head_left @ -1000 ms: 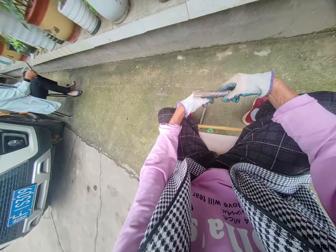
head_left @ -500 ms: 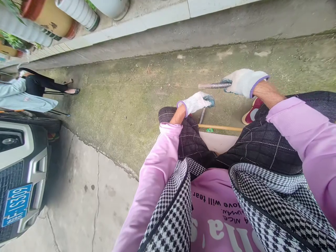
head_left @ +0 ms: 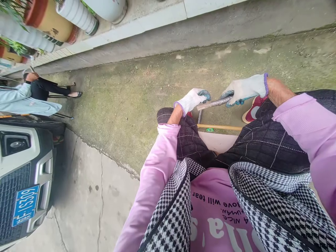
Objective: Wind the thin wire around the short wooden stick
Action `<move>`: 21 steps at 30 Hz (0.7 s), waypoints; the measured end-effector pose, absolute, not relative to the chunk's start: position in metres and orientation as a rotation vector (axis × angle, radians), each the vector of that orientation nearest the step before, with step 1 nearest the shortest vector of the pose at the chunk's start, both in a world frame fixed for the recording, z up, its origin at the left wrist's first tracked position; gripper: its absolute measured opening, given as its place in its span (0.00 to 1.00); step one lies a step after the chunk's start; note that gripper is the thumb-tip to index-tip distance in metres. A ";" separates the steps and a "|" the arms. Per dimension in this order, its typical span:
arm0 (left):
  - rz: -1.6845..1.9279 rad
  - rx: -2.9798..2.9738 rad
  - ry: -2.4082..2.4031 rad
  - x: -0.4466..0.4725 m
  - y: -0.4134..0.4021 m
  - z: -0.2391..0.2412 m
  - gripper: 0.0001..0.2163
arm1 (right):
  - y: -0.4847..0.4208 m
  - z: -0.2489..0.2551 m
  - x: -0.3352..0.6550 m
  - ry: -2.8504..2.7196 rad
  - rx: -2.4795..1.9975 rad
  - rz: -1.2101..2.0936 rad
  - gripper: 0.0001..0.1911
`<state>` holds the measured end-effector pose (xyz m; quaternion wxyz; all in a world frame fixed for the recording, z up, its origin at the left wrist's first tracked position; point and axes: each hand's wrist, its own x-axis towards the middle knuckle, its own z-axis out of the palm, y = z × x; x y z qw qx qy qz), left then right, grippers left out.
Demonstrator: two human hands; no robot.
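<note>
My right hand (head_left: pixel 245 90), in a white knit glove with blue-coated fingers, is closed around a stick (head_left: pixel 219 102) wrapped in shiny grey wire or tape. The stick's bare wooden end points left and slightly down, close beside my left hand (head_left: pixel 193 100). That hand wears a matching glove and is curled over my left knee. Its fingertips are turned away, so whatever they grip is hidden. A thin grey wrapped piece (head_left: pixel 200 116) shows just below it. Between my knees runs a light wooden rod (head_left: pixel 220 127), with a small green scrap (head_left: pixel 210 130) near it.
A low concrete ledge (head_left: pixel 147 45) runs across the back, with several flowerpots (head_left: pixel 78 15) at its left. Another person (head_left: pixel 28 92) sits at the far left. A parked car (head_left: pixel 28 168) stands at lower left on cracked concrete. Mossy ground (head_left: pixel 118 94) lies ahead.
The stick in my right hand has tilted, its bare end dropping toward my left hand. My left hand has shifted slightly left and up. The seated person's hand shows more clearly now.
</note>
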<state>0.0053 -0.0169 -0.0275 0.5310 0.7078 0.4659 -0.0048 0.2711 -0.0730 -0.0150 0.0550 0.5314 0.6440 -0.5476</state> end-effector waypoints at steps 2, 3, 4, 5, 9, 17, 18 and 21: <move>0.011 1.674 1.053 0.005 -0.018 -0.020 0.10 | -0.073 -0.009 0.274 1.995 1.575 -1.762 0.07; 0.022 1.667 1.021 0.005 -0.019 -0.017 0.10 | -0.073 -0.006 0.276 2.010 1.576 -1.799 0.07; 0.025 1.657 0.992 0.005 -0.019 -0.014 0.08 | -0.073 -0.005 0.277 2.018 1.589 -1.836 0.06; 0.026 1.645 0.978 0.005 -0.020 -0.012 0.06 | -0.073 -0.004 0.277 2.019 1.615 -1.874 0.06; 0.035 1.582 1.060 0.009 -0.026 -0.007 0.09 | -0.075 -0.003 0.272 1.974 1.866 -2.012 0.11; 0.037 1.591 1.003 0.011 -0.025 -0.015 0.12 | -0.062 0.006 0.252 1.931 2.340 -1.736 0.10; 0.033 1.610 0.991 0.011 -0.024 -0.018 0.12 | -0.059 0.006 0.251 1.940 2.337 -1.611 0.09; 0.009 1.650 0.976 0.009 -0.022 -0.025 0.12 | -0.051 -0.001 0.247 1.980 2.233 -1.145 0.06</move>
